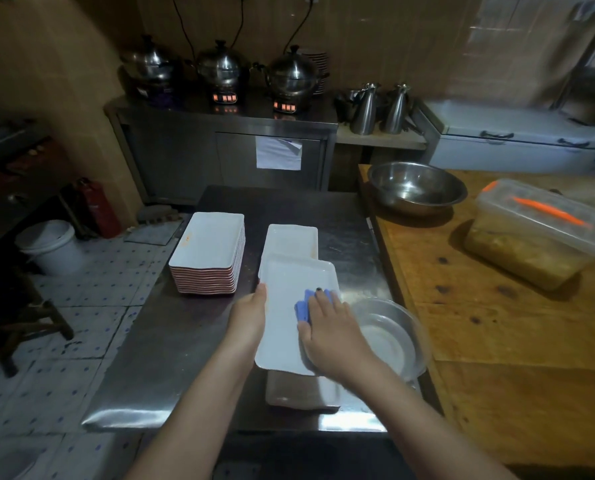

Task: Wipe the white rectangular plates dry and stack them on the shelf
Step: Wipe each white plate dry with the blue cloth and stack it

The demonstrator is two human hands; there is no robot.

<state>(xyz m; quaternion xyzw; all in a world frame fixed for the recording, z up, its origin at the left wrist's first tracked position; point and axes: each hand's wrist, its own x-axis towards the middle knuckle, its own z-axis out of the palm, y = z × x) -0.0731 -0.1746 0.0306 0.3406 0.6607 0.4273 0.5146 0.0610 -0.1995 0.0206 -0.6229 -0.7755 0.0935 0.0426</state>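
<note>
Left hand [249, 315] grips plate [282, 320] edge; right hand [330, 329] seemingly flattens cloth [302, 309].

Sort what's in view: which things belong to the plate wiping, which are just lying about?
Job: held plate, blue cloth, left hand, right hand, tall plate stack, far plate.
Lying about: steel bowl, glass bowl, lidded plastic tub, steel jugs.

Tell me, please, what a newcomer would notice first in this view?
At the centre, the right hand presses a blue cloth onto a white plate that the left hand holds by its edge. Left of it, a tall stack of plates stands on the steel table.
</note>
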